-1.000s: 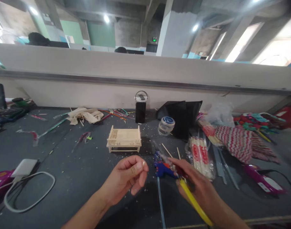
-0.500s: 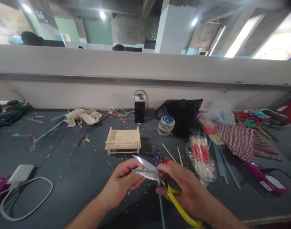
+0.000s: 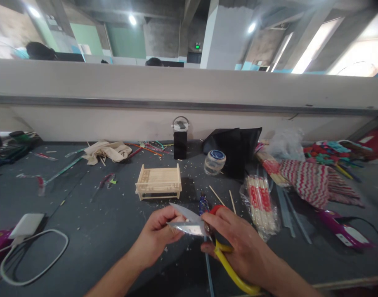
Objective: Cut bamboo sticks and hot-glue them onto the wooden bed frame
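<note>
In my right hand [image 3: 235, 235] is a pair of scissors [image 3: 232, 268] with yellow and red handles, its two blades parted and pointing left. My left hand [image 3: 158, 233] is closed in a pinch right at the blades; whatever lies between its fingertips is too small or hidden to make out. Just beyond the hands stands a small bed-like frame [image 3: 159, 181] built of pale wooden sticks. Behind the scissors lies a glue gun-like blue object [image 3: 204, 204], partly hidden, and a translucent glue stick [image 3: 209, 270] shows below them.
Two loose sticks [image 3: 219, 196] and a plastic-wrapped stick bundle [image 3: 261, 202] lie to the right. Behind stand a lidded jar [image 3: 214, 162] and a phone [image 3: 180, 145]. A crumpled cloth [image 3: 107, 152] is at back left; a white charger [image 3: 27, 225] with cable sits front left.
The scissors and my right hand have shifted slightly left, bringing the blades further over my left fingertips. The view has moved a little; the wooden frame has stayed in place.
</note>
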`<state>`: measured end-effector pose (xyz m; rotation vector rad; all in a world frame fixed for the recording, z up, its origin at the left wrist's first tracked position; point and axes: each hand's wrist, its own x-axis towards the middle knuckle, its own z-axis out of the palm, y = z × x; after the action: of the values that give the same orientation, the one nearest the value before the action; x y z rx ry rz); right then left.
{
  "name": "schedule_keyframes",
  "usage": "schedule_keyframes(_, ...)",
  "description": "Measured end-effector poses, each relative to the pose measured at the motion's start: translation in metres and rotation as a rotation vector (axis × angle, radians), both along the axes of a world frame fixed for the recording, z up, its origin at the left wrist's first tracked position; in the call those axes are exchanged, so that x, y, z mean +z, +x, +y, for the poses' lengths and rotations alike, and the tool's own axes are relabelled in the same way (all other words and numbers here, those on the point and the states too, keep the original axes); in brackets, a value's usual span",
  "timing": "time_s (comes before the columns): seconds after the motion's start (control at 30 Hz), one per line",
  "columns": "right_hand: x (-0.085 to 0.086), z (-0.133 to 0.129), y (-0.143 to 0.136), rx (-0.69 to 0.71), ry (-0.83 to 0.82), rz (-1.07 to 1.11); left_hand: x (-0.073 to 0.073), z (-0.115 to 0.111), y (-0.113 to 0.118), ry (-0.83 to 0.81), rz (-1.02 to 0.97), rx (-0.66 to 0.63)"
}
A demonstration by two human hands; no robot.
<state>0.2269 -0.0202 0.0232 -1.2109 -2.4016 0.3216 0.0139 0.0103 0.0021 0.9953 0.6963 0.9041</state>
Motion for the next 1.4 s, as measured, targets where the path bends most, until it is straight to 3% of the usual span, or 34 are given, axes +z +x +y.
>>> schedule_keyframes(0.23,-0.003,-0.002,-0.005,-0.041,-0.021,-0.026,0.004,-0.001,0.003,0.157,0.002,0.010)
schedule_keyframes(0.43,-0.009,0.001,-0.006,-0.059,0.059,-0.022,0.010,-0.002,0.007,0.305,0.075,0.091)
schedule_keyframes(0.57,-0.012,0.004,-0.005,-0.060,0.064,-0.050,0.013,-0.003,0.008,0.300,0.126,0.107)
schedule_keyframes(0.7,-0.012,0.006,-0.004,-0.039,0.027,-0.029,0.010,-0.008,0.012,0.331,0.161,0.033)
schedule_keyframes(0.83,-0.003,0.010,0.001,-0.080,0.068,0.036,0.008,-0.008,0.012,0.189,0.019,0.065)
schedule_keyframes(0.93,0.003,0.012,0.005,-0.129,0.088,0.121,0.015,-0.003,0.008,0.185,-0.035,0.107)
schedule_keyframes(1.03,0.004,0.011,0.003,-0.105,0.098,0.068,0.019,0.001,0.004,0.220,-0.063,0.117)
schedule_keyframes(1.4,0.007,0.005,-0.005,-0.061,0.092,-0.107,0.013,-0.001,0.002,0.194,0.002,0.094)
